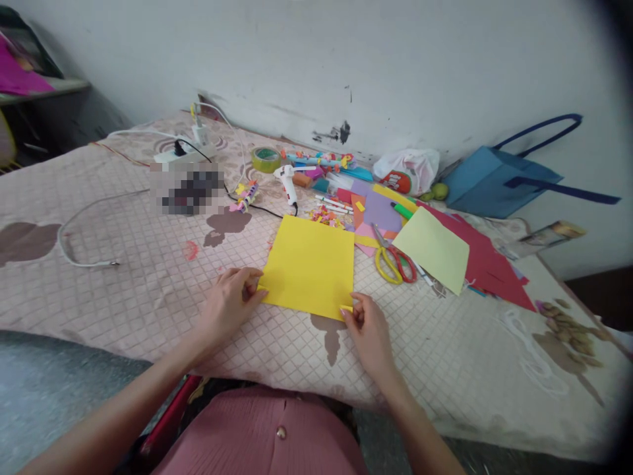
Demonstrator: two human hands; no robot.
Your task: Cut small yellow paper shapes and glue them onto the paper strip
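A square yellow sheet, looking like craft paper or foam, lies on the patterned tablecloth in front of me. My left hand pinches its lower left corner between thumb and fingers. At the lower right corner, my right hand pinches the same sheet. Both held corners look slightly curled up. Right of the sheet rest scissors with one yellow and one red handle. A white glue gun stands behind the sheet, beside a heap of small paper scraps.
Coloured sheets, among them a pale yellow one and a red one, lie to the right. A blue bag and a white plastic bag stand by the wall. Green tape, a power strip and a white cable are further left.
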